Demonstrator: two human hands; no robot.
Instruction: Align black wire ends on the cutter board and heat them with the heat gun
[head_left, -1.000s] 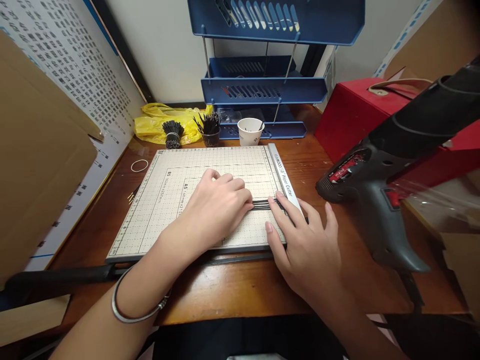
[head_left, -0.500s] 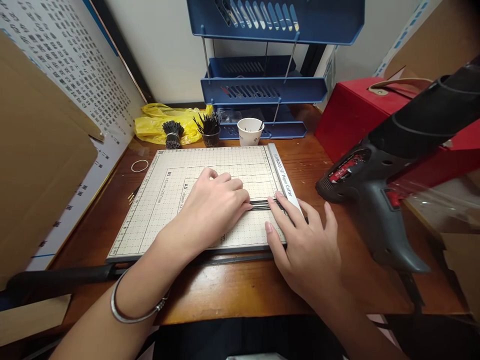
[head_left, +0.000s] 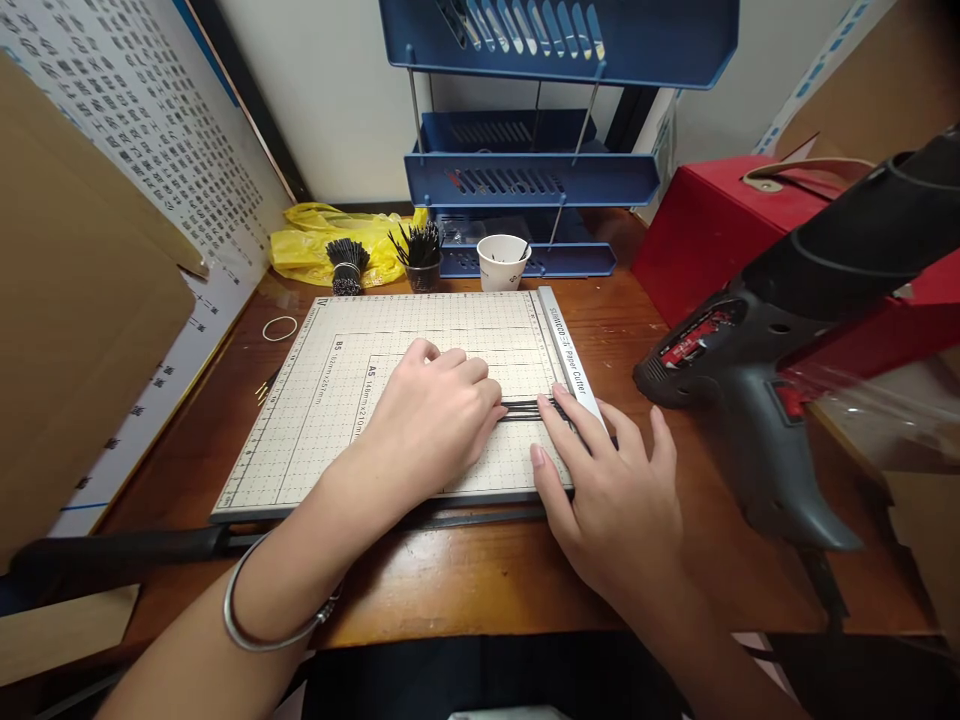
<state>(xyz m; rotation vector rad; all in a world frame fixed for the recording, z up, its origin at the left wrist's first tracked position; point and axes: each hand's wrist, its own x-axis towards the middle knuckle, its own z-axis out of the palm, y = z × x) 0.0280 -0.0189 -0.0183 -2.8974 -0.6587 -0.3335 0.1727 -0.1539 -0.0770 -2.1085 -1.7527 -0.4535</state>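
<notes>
Several thin black wires (head_left: 523, 410) lie side by side across the right part of a gridded paper cutter (head_left: 330, 400). My left hand (head_left: 435, 410) is closed round their left end, its thumb and fingers pinched together; what sits inside the fist is hidden. Over the right end of the wires rests my right hand (head_left: 615, 480), with fingers spread. Its index and middle fingertips touch the wires beside the cutter's metal edge strip (head_left: 568, 350). The cutter's black handle (head_left: 120, 550) points left along the front edge of the board.
Behind the cutter stand a tied black wire bundle (head_left: 347, 266), a clear cup of black wires (head_left: 421, 262) and a white paper cup (head_left: 502, 264). Blue tiered trays (head_left: 525, 182) rise at the back. A heat gun (head_left: 757, 380) and a red box (head_left: 697, 220) are on the right.
Both hands hold almost the same pose on the wires. The whole view has shifted very slightly.
</notes>
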